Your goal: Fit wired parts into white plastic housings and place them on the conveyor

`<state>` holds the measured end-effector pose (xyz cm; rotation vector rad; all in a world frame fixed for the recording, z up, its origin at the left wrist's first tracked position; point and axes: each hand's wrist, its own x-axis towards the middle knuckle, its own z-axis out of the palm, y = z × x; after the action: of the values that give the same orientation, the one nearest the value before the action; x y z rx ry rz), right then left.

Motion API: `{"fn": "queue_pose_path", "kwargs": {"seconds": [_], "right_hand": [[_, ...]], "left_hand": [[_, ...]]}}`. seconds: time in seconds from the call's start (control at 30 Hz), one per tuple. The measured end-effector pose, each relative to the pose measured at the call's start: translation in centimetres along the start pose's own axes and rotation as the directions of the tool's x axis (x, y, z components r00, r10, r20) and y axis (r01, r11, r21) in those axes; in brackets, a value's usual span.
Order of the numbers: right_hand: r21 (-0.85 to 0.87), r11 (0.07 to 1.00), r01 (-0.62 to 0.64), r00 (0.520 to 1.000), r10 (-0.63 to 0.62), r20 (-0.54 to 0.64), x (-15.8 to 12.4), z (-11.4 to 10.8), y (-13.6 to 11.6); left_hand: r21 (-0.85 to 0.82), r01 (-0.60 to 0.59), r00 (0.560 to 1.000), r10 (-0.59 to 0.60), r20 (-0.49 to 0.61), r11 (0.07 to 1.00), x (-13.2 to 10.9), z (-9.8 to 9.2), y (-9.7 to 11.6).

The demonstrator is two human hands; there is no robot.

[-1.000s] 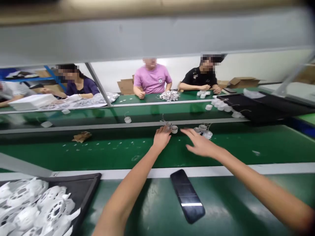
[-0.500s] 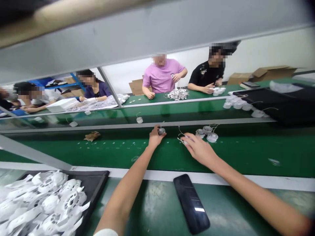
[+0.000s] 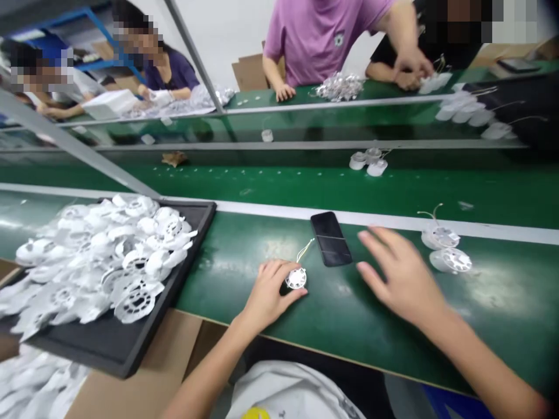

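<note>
The left hand is closed on a white round part, with the thumb on its near side and the fingers curled round its far left side. The gap between them is about as wide as the part. The round part is low over the green table, its face with the slots turned up. It is round, so no side of it is longer, but its thin wires point away and to the right.

The right hand is open, fingers spread, with nothing in it. To the left of the left hand is a black tray with a heap of white plastic pieces. A black phone lies between the hands, a little past them, its long way going away and slightly left. Just right of the right hand sit two more round parts, side by side.

Past both hands, three small white cups sit close together. Farther still, a person in a pink shirt is behind a shiny pile.
</note>
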<state>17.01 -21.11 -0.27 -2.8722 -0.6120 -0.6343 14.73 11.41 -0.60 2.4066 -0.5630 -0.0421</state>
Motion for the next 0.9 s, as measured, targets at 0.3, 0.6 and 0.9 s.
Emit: {"fn": "queue_pose_path", "kwargs": {"seconds": [0.3, 0.6, 0.9], "right_hand": [[0.192, 0.981, 0.024, 0.983, -0.059, 0.176, 0.8, 3.3, -7.2], [0.661, 0.703, -0.261, 0.938, 0.024, 0.346, 2.8, 3.4, -11.7], [0.615, 0.785, -0.075, 0.984, -0.041, 0.171, 2.2, 6.4, -11.3]], "left_hand": [[-0.022, 0.025, 0.999, -0.024, 0.034, 0.999, 0.8, 1.1, -1.9], [-0.042, 0.017, 1.000, -0.018, -0.022, 0.999, -0.1, 0.7, -1.4], [0.151, 0.085, 0.974, -0.050, -0.221, 0.985, -4.4, -3.0, -1.8]]}}
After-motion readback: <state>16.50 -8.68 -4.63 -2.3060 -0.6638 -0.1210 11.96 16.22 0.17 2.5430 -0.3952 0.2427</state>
